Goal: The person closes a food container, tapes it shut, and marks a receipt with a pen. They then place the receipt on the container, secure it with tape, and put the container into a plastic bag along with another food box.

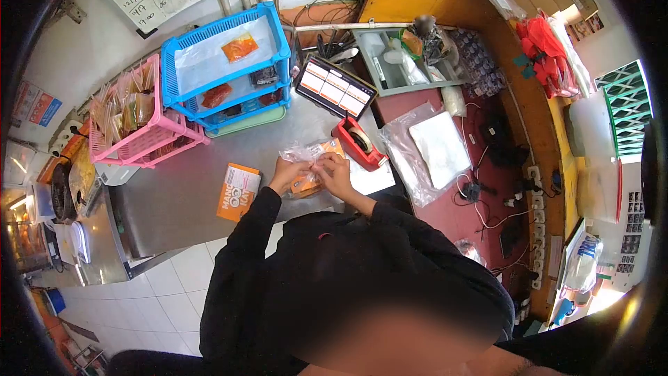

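Both hands work at a crinkled clear plastic bag (298,153) over the metal table. My left hand (287,173) grips the bag's left side with bent fingers. My right hand (335,173) pinches the bag from the right, its fingertips close to the left ones. An orange printed packet (306,185) shows beneath the hands; whether it is inside the bag I cannot tell. To the left, an orange and white box-like packet (239,191) with large lettering lies flat on the table. Just right of my right hand stands a red tape dispenser (359,143) with a roll in it.
A blue tiered rack (229,63) holding orange and dark pouches stands behind, beside a pink basket (149,122) of packets. A tablet (336,88) leans near a grey tray (403,87). Plastic sheets (440,147) and white cables (480,216) lie on the red surface at right.
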`<state>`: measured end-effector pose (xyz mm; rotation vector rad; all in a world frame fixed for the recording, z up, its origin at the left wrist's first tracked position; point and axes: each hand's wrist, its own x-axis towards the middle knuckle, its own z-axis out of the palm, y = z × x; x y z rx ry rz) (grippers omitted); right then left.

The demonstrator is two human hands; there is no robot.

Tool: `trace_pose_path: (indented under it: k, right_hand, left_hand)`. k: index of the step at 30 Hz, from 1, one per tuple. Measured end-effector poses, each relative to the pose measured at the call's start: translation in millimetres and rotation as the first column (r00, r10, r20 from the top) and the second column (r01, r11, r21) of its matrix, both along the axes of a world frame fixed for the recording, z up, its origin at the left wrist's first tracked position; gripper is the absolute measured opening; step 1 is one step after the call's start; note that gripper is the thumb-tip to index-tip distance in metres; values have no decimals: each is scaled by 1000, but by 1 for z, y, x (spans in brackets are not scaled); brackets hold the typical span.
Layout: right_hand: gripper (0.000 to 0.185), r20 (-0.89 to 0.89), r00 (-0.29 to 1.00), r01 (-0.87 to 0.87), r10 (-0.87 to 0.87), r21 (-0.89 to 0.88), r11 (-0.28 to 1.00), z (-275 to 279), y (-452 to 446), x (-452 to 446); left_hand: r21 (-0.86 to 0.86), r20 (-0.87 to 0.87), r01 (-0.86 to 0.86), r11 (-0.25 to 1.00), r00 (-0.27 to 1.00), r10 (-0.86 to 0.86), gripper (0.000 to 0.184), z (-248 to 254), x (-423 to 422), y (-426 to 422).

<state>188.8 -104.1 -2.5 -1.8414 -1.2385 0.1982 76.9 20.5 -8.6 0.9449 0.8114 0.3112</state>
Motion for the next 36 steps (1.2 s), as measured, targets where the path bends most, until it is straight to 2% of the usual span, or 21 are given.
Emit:
trace_pose_path:
  k: [1, 3, 7, 9, 13, 15, 18, 24, 32, 36]
  right_hand:
    - [11, -1, 1000, 0, 0, 2, 1000, -3, 2, 2]
    - [14, -141, 989, -53, 54, 12, 999, -10, 7, 8]
    - [18, -211, 975, -68, 68, 8, 998, -14, 10, 14]
    - [21, -274, 959, -85, 73, -30, 996, -13, 9, 14]
    - [23, -271, 961, -62, 49, -38, 997, -19, 11, 13]
    - [25, -194, 980, -59, 51, -36, 998, -19, 10, 14]
    - [26, -174, 984, -33, 21, -62, 998, -18, 10, 12]
    - [23, -123, 992, -28, 19, -72, 997, -14, 11, 11]
    - [27, -214, 977, -24, 5, -87, 996, -16, 8, 10]
    - [27, -250, 968, -11, -8, -75, 997, -17, 9, 8]
  left_hand:
    - [2, -1, 0, 1000, 1000, 0, 21, -1, -1, -1]
    - [0, -3, 24, 1000, 1000, -24, 25, -4, -2, -1]
    - [41, 18, 32, 999, 999, -33, 27, -23, -2, -2]
    - [135, 25, -13, 991, 1000, 9, 27, -29, -3, -3]
    - [119, 57, -23, 993, 998, 17, 27, -26, -2, -3]
    - [44, -24, 15, 999, 1000, -14, 28, -22, -3, -2]
    - [18, 15, 16, 1000, 1000, -16, 29, -18, -3, -2]
    - [45, -49, 85, 995, 995, -83, 30, -34, -2, 5]
    - [66, -39, 111, 992, 993, -109, 29, -24, -5, 1]
    - [116, -54, 159, 980, 987, -154, 28, -40, -6, 5]
